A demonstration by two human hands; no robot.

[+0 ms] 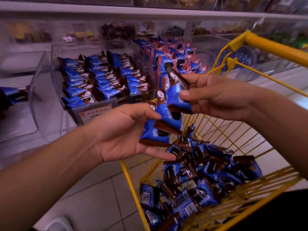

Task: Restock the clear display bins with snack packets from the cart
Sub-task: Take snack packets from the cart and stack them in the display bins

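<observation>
Two hands are in view, the left hand (pixel 123 130) and the right hand (pixel 215 95). The left hand holds about three blue-and-brown snack packets (pixel 160 127) fanned together; the right hand pinches one packet (pixel 176 92). One yellow wire cart (pixel 216 130) holds a loose heap of the same packets (pixel 200 179), too many and too overlapped to count exactly. One clear bin (pixel 106 80) carries three rows of blue-and-brown packets. A second clear bin (pixel 175 54) holds blue-and-pink packets, uncountable from here.
</observation>
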